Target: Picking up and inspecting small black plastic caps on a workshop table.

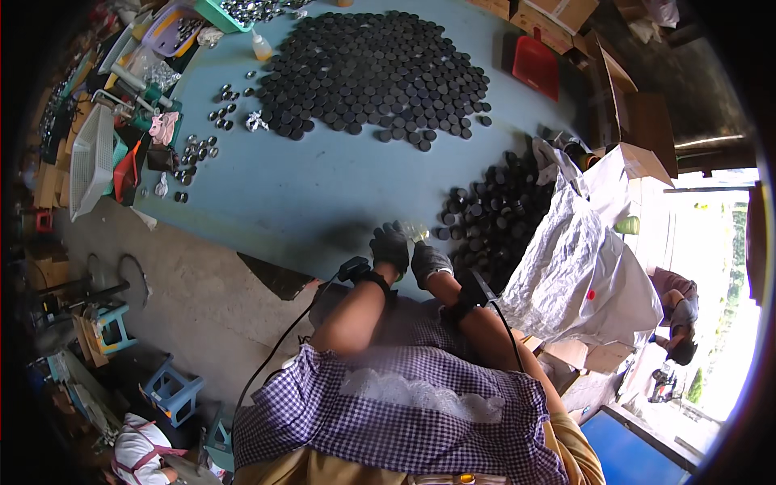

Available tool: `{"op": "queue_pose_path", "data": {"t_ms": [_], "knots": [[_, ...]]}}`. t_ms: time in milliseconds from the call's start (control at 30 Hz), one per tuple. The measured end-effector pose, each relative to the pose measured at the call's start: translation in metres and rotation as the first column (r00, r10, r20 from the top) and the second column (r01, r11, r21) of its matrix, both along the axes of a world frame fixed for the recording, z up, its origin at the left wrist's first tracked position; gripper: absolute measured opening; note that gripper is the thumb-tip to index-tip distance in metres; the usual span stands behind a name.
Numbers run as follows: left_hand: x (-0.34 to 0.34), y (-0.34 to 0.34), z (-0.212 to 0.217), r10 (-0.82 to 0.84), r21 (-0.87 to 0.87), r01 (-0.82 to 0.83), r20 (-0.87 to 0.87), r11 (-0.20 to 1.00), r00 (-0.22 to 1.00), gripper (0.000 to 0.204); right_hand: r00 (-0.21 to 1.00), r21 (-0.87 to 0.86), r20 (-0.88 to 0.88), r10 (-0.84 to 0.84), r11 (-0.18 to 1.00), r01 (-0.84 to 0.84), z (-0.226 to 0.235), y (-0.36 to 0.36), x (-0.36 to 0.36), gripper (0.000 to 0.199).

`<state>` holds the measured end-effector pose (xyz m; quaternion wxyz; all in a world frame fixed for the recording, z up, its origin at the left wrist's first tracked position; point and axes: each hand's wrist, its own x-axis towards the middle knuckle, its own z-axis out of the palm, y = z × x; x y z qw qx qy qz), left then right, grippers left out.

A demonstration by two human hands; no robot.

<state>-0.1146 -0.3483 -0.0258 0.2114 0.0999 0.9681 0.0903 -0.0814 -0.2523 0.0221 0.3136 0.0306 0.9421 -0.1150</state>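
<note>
My left hand (390, 246), in a dark glove, is at the table's near edge with its fingers curled. Close to its right, my gloved right hand (431, 263) has its fingers bent inward. Between the fingertips of both hands is a small clear plastic piece (415, 231) with a yellowish tint; its exact kind is too small to make out. Both hands appear to pinch it. Right of them lies a loose heap of black round caps (505, 210). Farther off, many more black caps (372, 73) lie flat, spread side by side on the blue-green table (323, 178).
A white sack (574, 259) slumps along the table's right side, by cardboard boxes (647, 121). A red dustpan (537, 65) lies far right. Shiny metal caps (198, 149), a squeeze bottle (261, 46) and a white basket (91, 162) are leftward. Two other people are in view.
</note>
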Motion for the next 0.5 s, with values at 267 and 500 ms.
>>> {"op": "queue_pose_path", "data": {"t_ms": [267, 500], "knots": [[0.002, 0.003, -0.003, -0.009, -0.018, 0.007, -0.118, 1.000, 0.993, 0.030, 1.000, -0.011, 0.012, -0.012, 1.000, 0.012, -0.006, 0.005, 0.005, 0.024], [0.001, 0.004, -0.003, 0.019, 0.021, -0.017, -0.102, 1.000, 0.995, 0.032, 0.999, -0.017, -0.011, 0.052, 0.998, -0.052, -0.040, 0.013, 0.010, 0.019]]}}
